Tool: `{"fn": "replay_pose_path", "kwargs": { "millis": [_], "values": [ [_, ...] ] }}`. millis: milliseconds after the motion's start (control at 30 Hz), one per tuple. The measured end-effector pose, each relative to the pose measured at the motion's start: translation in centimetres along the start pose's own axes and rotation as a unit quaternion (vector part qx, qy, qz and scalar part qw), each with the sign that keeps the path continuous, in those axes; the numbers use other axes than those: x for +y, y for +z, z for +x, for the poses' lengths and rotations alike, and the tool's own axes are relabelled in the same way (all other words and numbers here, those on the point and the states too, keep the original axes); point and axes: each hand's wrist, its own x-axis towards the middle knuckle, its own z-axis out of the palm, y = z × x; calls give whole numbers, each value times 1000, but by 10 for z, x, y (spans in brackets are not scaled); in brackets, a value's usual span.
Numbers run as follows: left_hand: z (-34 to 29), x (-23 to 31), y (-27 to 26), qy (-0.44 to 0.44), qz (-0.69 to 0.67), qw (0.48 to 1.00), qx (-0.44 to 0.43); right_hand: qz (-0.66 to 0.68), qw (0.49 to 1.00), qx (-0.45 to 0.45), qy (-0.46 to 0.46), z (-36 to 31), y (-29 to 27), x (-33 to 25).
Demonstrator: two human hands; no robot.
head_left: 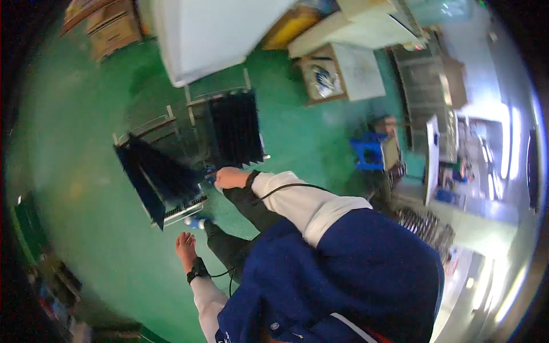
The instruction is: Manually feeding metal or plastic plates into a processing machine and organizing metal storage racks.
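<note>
My left hand point(186, 250) hangs over the green floor, fingers loosely apart, with nothing seen in it. My right hand point(230, 178) is closed, between two low metal-framed racks; whether it grips something is too blurred to make out. The left rack's dark strip-like pieces point(166, 171) lie close-packed in a fanned, slanting row. More dark pieces point(233, 128) fill the right rack, just beyond my right hand. Black bands with cables circle both wrists. One blue-and-white shoe point(197, 222) shows near the left rack's front edge.
A large white box-like surface point(220, 34) stands beyond the racks. To its right are an open carton point(323, 80) with a plastic-wrapped item and a blue stool point(369, 151). Shelving point(423, 97) lines the right side. A cardboard box point(114, 31) sits at far left.
</note>
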Motion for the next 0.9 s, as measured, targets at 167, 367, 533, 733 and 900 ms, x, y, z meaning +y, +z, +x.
{"fn": "replay_pose_path", "kwargs": {
  "millis": [167,367,533,733,900],
  "values": [
    [36,24,8,-23,116,992,-43,85,992,81,48,8,20,2],
    [60,48,-20,-71,113,990,-54,91,976,116,162,30,28,-3],
    [83,59,-82,-41,110,993,3,229,957,118,136,85,21,-31],
    [118,38,-103,-55,-10,997,55,164,953,205,151,171,41,-18],
    [140,7,-135,-73,-122,981,130,279,953,48,108,215,84,-48]
  ]
}}
